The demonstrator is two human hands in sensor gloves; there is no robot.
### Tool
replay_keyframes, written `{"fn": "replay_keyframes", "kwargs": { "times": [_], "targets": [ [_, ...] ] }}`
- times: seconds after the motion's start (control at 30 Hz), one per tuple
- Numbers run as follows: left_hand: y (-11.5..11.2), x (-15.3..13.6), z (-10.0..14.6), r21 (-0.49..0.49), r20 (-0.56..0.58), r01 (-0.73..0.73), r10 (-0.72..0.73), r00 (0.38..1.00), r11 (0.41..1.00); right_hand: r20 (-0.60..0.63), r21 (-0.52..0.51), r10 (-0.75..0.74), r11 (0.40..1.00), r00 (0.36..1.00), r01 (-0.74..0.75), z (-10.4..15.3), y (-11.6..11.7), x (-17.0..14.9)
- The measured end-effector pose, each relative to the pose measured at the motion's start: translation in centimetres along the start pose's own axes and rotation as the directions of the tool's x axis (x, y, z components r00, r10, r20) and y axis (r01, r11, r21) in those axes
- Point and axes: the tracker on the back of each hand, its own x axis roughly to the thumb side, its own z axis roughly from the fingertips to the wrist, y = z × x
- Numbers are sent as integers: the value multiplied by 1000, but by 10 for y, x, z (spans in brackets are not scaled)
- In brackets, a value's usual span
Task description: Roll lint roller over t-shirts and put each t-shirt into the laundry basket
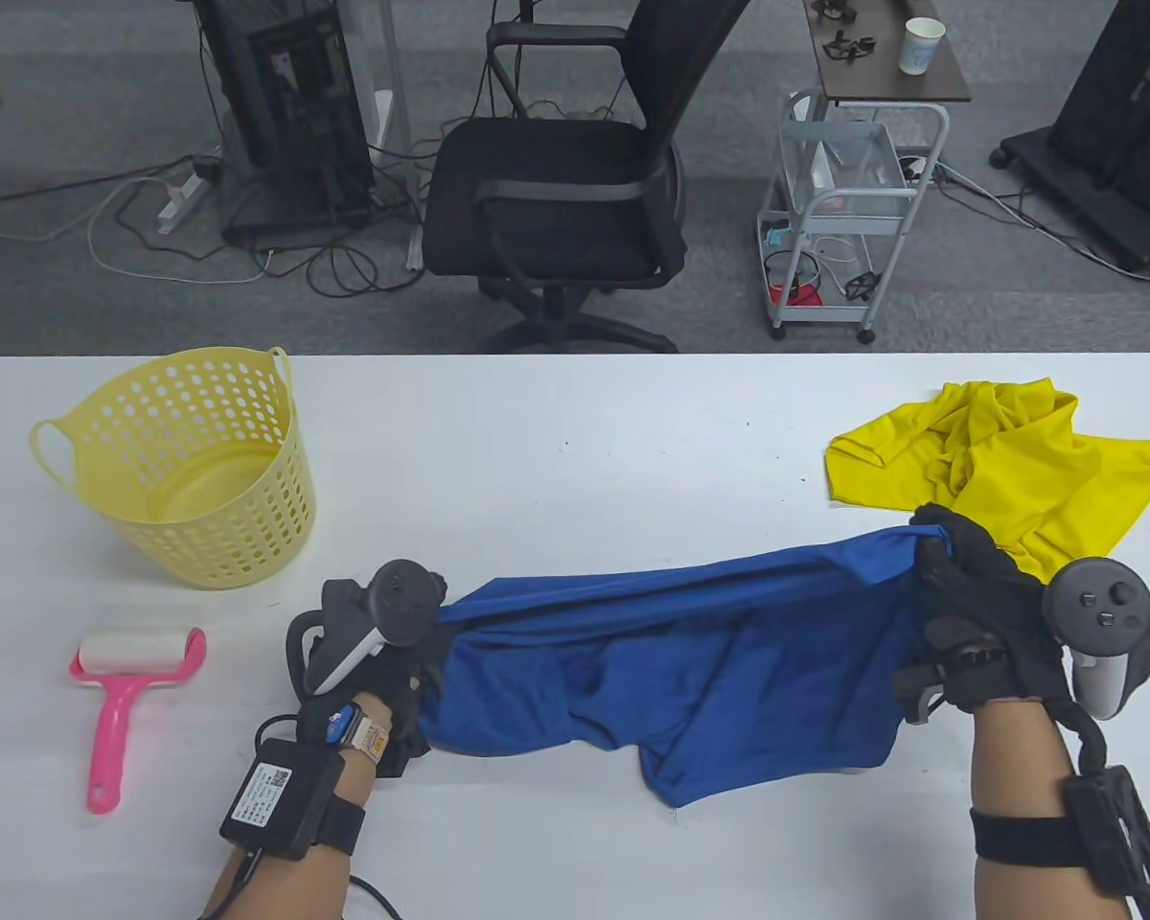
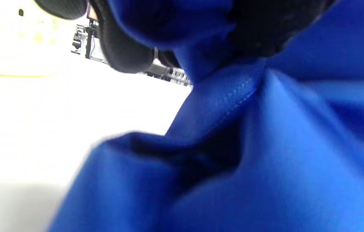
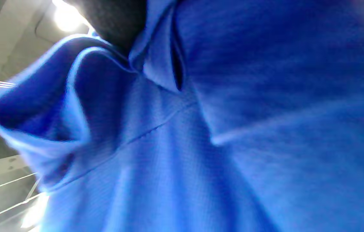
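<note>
Blue tee [image 1: 690,671] hanging stretched just above table [image 1: 556,450] front-center, L hand [image 1: 383,661] & R hand [image 1: 977,613] each gripping an end. Yellow tee [image 1: 1006,460] lying crumpled behind R hand. Basket [image 1: 192,470] sitting far left, roller [image 1: 129,685] lying in front of it.

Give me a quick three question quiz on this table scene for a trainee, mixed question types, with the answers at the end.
1. True or false: the pink-handled lint roller lies untouched on the white table.
2. What do the left hand and right hand hold between them?
3. Multiple choice: the perforated yellow plastic laundry basket holds A) a shirt B) nothing visible C) the roller.

Key: 1 true. 2 the blue fabric t-shirt. 3 B; the crumpled yellow t-shirt lies on the table.
</note>
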Motion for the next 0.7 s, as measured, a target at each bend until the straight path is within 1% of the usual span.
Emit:
{"fn": "replay_keyframes", "kwargs": {
  "times": [0.03,0.07,0.1,0.13,0.17,0.23,0.27,0.33,0.37,0.4,0.43,0.47,0.5,0.53,0.57,0.6,0.63,0.67,0.7],
  "targets": [
    [9,-4,2,37,38,-112,110,993,993,-5,-7,5,1000,1000,-5,0,-5,-3],
    [16,-7,4,54,56,-190,187,981,980,-10,-8,-5,1000,1000,5,0,-7,-3],
    [25,-11,7,91,80,-284,277,958,954,-11,-17,-21,1000,1000,21,1,-10,-3],
    [31,-12,10,127,93,-319,309,947,939,-2,-32,-37,999,999,37,1,-14,-2],
    [41,-11,15,186,132,-338,317,939,923,20,-47,-46,998,999,47,2,-16,1],
    [60,-4,25,302,211,-331,275,938,894,59,-84,-44,995,997,49,4,-19,10],
    [70,0,31,357,272,-347,259,927,867,96,-122,-39,991,995,51,6,-19,17],
    [77,7,36,364,385,-404,259,886,839,114,-174,-61,981,992,80,11,-17,28],
    [74,10,35,367,401,-393,238,885,843,130,-171,-67,981,989,89,13,-16,36],
    [67,14,33,336,415,-372,219,883,865,150,-150,-57,986,987,80,13,-13,40],
    [49,23,25,242,413,-292,174,894,925,160,-53,-31,998,987,40,14,0,46],
    [31,29,19,156,384,-202,129,914,967,133,55,36,998,990,-44,16,16,46],
    [16,32,15,74,355,-129,95,930,989,100,166,105,979,989,-121,17,30,44],
    [-5,37,10,-41,326,-27,39,945,999,67,307,184,931,981,-196,19,46,39],
    [-19,40,6,-114,304,38,-2,953,993,60,428,256,866,965,-257,24,63,31],
    [-36,42,3,-219,300,108,-38,953,970,48,464,312,834,949,-298,30,77,23],
    [-51,44,1,-270,290,151,-69,955,951,42,471,364,814,931,-339,37,92,14],
    [-58,45,0,-296,280,171,-86,956,940,48,497,395,787,918,-365,41,101,8],
    [-68,46,-2,-358,261,210,-119,958,910,45,612,428,702,903,-363,48,115,-1]
  ]
}}
